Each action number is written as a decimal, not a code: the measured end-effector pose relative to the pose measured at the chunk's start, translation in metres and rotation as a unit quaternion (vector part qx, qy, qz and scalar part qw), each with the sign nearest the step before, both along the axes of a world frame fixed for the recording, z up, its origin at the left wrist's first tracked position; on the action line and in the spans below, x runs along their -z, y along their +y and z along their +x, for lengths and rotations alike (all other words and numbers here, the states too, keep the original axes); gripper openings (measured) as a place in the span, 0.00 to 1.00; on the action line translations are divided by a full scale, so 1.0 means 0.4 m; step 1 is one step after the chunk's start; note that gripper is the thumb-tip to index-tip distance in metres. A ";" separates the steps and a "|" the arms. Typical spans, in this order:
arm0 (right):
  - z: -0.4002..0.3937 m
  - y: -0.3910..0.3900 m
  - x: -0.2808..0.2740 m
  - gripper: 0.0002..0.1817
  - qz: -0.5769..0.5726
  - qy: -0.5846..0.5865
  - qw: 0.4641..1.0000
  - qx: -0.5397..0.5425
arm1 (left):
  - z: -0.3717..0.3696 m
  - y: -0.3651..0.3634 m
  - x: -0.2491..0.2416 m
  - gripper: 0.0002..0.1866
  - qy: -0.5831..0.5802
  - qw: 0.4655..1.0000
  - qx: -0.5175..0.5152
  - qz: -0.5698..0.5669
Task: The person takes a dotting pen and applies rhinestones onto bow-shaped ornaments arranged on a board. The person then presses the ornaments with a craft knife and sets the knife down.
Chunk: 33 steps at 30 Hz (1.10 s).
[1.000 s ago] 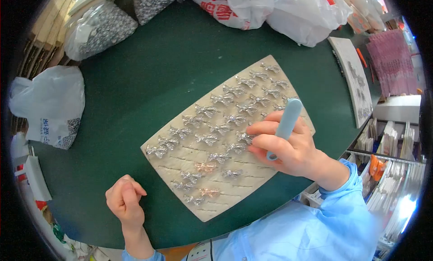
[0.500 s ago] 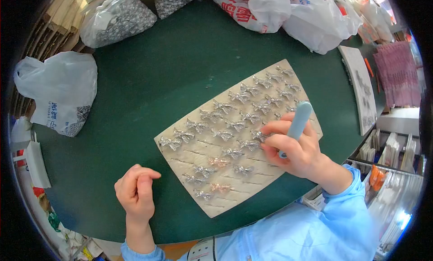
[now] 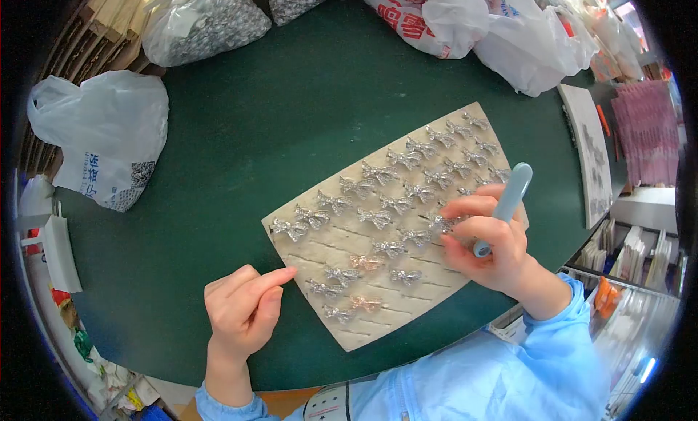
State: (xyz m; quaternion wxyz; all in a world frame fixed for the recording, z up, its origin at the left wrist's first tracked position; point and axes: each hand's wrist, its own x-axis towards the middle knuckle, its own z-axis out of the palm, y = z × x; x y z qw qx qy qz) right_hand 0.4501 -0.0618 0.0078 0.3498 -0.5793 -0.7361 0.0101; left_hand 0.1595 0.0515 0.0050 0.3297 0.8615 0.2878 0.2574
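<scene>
A cream-coloured board (image 3: 392, 297) with rows of slits lies slanted on the table. Silver, stone-studded bow-shaped pieces (image 3: 379, 174) sit in most of its upper rows, and a few more are lower down. Two bows are rose-coloured, one of them a pink bow (image 3: 366, 262). My right hand (image 3: 494, 243) is closed around a light-blue pen-shaped tool (image 3: 513, 192), its thumb and fingertips at a silver bow (image 3: 438, 222) on the board's right half. My left hand (image 3: 247, 312) holds nothing visible; its index finger stretches to the board's left edge, the other fingers curled.
Clear bags of small grey pieces (image 3: 207, 28) stand at the back left, with white plastic bags (image 3: 429, 17) at the back right. Another white bag (image 3: 109, 137) is at the left. A second board (image 3: 585, 152) lies at the right edge of the green table (image 3: 240, 145).
My left hand has moved right and up, its index finger reaching out to the board's edge. My right hand stays at the same bow with the tool. The whole view has shifted slightly.
</scene>
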 end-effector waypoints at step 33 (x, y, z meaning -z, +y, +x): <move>-0.138 -0.098 -0.034 0.11 -0.003 0.187 0.948 -0.256 | 0.037 -0.217 -0.071 0.18 -0.113 0.951 0.048 -0.284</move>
